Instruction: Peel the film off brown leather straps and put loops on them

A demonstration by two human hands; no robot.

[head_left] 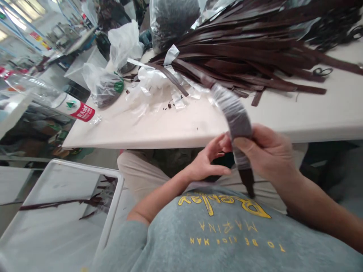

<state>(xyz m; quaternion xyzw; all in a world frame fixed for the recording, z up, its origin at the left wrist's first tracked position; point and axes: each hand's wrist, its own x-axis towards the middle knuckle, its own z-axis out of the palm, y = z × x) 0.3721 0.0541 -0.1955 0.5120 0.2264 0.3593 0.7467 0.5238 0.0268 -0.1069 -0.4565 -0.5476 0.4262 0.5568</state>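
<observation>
My right hand [268,153] is closed around a dark brown strap [247,180] that is wrapped in clear plastic film [233,109]. The strap runs from the table edge down to my lap. My left hand [208,160] is beside it, with the fingers curled and the fingertips pinching the film at the strap's left edge. A big pile of the same dark brown straps [255,45] lies on the white table [176,128] behind my hands.
Crumpled clear plastic wrappers [153,81] and bags of dark small parts [106,85] lie on the table's left part. A bottle with a red label [76,107] lies at its left edge. A white bin [56,211] with a few straps stands at lower left. Scissors [322,71] rest at right.
</observation>
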